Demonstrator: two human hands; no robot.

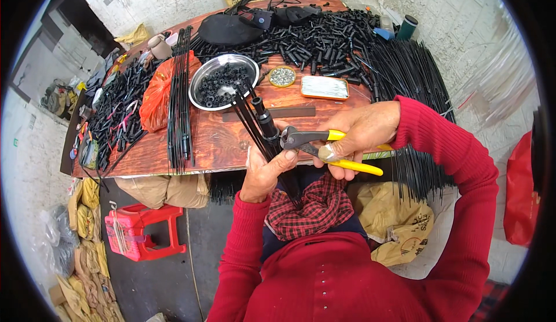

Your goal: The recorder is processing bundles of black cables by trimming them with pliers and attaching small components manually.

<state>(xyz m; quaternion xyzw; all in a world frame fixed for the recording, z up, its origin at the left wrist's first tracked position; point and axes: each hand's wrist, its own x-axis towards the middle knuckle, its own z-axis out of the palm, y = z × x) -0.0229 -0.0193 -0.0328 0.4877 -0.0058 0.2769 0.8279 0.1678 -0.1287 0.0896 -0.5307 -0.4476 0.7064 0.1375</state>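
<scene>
My left hand is closed around a bundle of thin black rods with a thicker black tubular piece among them. The bundle slants up toward the table, its lower ends over my lap. In my right hand is a pair of end-cutting pliers with yellow handles, the fingers wrapped around the grips. Its dark jaws meet the side of the tubular piece, close to my left thumb. Exactly what lies between the jaws is hidden. A checkered cloth covers my lap below both hands.
On the wooden table stand a steel bowl of black rings, a round tin of small metal bits and a tray of thin white pieces. Black tubes pile behind; long rods lie right. A red stool stands lower left.
</scene>
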